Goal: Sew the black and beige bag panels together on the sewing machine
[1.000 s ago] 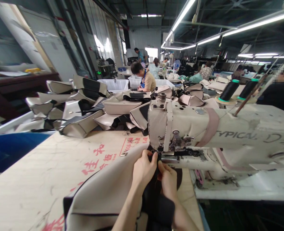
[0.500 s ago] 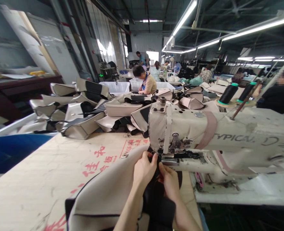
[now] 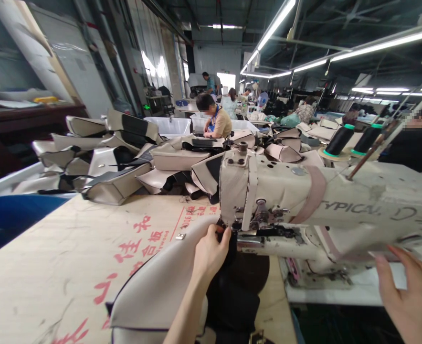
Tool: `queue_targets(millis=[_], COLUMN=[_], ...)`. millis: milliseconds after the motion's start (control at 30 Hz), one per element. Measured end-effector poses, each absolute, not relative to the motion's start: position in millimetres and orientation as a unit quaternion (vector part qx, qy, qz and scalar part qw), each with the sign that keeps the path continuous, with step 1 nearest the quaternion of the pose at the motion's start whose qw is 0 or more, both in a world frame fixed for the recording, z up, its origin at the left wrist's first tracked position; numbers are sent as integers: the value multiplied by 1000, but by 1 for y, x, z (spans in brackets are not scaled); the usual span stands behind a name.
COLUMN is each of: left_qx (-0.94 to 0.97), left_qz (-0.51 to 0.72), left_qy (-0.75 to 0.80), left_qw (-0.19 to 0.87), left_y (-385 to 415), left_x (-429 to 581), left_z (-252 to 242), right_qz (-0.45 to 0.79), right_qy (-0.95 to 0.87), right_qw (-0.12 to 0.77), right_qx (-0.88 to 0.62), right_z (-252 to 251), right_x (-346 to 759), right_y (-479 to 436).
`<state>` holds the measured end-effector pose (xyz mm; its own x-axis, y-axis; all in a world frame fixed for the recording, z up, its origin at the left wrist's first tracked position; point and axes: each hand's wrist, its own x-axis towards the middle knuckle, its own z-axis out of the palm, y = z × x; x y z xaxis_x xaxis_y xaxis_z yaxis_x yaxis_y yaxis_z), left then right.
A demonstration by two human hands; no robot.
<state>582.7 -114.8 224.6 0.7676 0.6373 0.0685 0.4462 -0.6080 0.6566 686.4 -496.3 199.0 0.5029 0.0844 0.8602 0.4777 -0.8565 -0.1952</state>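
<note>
- Beige seat cover, piped in black and joined to a black panel, lies on the near edge of the desk, its far end pushed up under the head of the sewing machine.
- Left hand rests on that far end of the cover, fingers closed down on the fabric just beside the needle area; whether it pinches a fold or only presses flat is hard to tell from this angle.
- Right hand is at the lower right corner of the view, open with fingers spread, holding nothing, in front of the machine's base and well apart from the cover.
- The desk top is a pale board printed with red characters; a small metal clip lies on it near the cover's upper edge.
- The cream machine arm runs off to the right, with the lettering "TYPICAL" on its side and a pink strap wrapped around it.
- Behind the machine stand two black thread cones with green bases.
- Beyond the board a heap of finished beige and black covers is piled across the desk.
- Farther back a person in a tan shirt bends over a desk beside white bins, with more people at work under long strip lights.
</note>
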Motion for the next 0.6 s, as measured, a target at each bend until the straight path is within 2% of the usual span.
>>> queue_targets(millis=[100, 267, 400, 467, 600], left_qx=[882, 882, 886, 885, 881], left_qz=[148, 147, 144, 149, 154], left_qy=[307, 306, 305, 305, 312], left_qw=[327, 327, 319, 319, 319], left_y=[-115, -116, -118, -119, -120], left_x=[583, 584, 582, 581, 581], left_z=[224, 227, 225, 223, 220], right_qz=[-470, -525, -507, -499, -505], right_qy=[-225, -202, -220, -216, -160], right_qw=[162, 167, 162, 168, 194], right_qx=[-838, -810, -818, -822, -826], right_z=[190, 149, 123, 133, 190], right_x=[698, 691, 683, 683, 675], right_y=[-509, -497, -496, -499, -495])
